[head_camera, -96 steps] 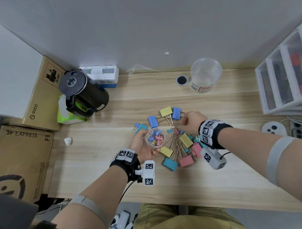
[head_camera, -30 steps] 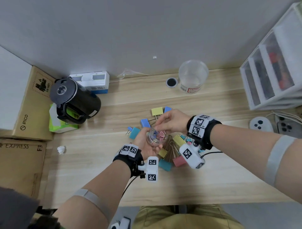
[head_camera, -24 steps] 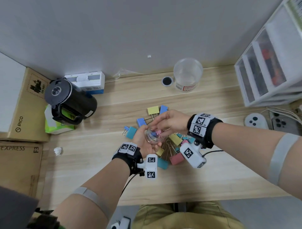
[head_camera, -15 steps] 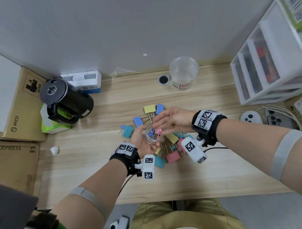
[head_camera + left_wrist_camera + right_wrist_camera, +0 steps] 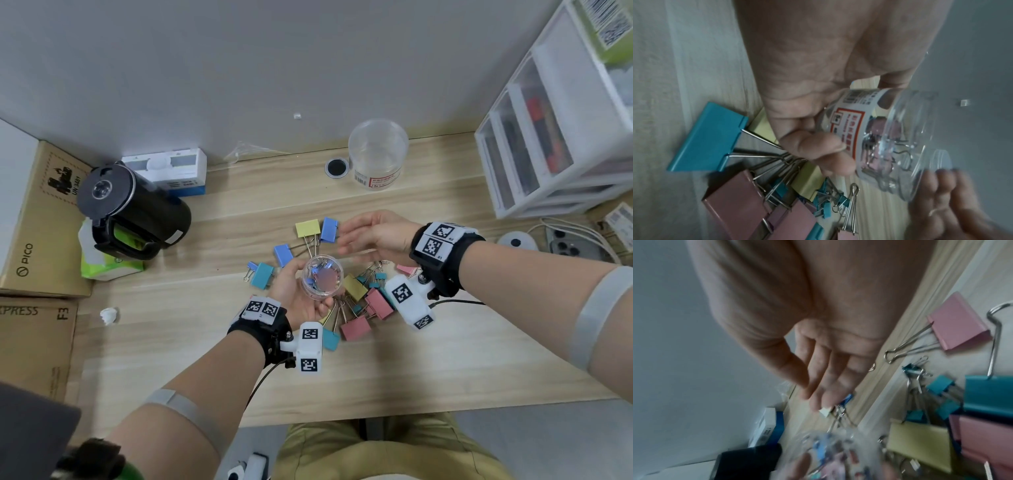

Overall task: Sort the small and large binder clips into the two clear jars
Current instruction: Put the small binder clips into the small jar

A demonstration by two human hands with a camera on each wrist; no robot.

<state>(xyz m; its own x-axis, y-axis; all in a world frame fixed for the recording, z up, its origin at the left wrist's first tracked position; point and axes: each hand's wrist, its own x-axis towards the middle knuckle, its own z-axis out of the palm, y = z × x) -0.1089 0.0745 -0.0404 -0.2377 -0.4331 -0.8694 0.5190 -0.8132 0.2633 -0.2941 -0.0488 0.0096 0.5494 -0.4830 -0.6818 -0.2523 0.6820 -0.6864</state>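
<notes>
My left hand [image 5: 297,295] grips the small clear jar [image 5: 322,277], mouth up, above the pile of binder clips [image 5: 356,301] on the tabletop [image 5: 445,359]. My right hand [image 5: 373,234] hovers empty with fingers straight, just beyond the jar; loose small teal clips [image 5: 939,386] lie beneath its wrist, nearest for it, I judge.

Even soft light; wrist views motion-blurred, edges warped.
</notes>
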